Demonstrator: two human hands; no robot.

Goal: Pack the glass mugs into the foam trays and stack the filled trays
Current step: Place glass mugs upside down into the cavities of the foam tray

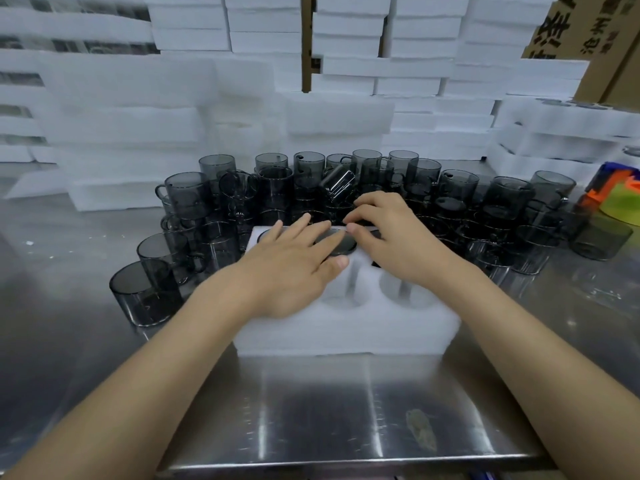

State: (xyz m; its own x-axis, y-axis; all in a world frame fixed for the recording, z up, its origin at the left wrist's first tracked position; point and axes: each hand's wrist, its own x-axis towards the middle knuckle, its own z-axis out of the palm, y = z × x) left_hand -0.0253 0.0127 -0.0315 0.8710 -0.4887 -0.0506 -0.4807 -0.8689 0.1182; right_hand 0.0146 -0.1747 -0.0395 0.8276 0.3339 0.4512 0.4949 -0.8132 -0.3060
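Observation:
A white foam tray [346, 327] with round pockets lies on the steel table in front of me. Smoky grey glass mugs sit in its far pockets; one mug [341, 242] shows between my hands. The two near pockets look empty. My left hand [294, 265] lies flat over the tray's left side, its straight fingers pressing on the mug tops. My right hand [391, 237] rests over the far right pocket with its fingers bent down onto a mug there. Behind the tray stands a crowd of loose grey mugs [460, 192], some stacked in twos.
Stacks of white foam trays [214, 109] wall off the back and right [554, 133]. Cardboard boxes [588, 36] stand at the top right. Bright orange and green items [620, 199] lie at the right edge. Loose mugs [145, 292] crowd the tray's left side.

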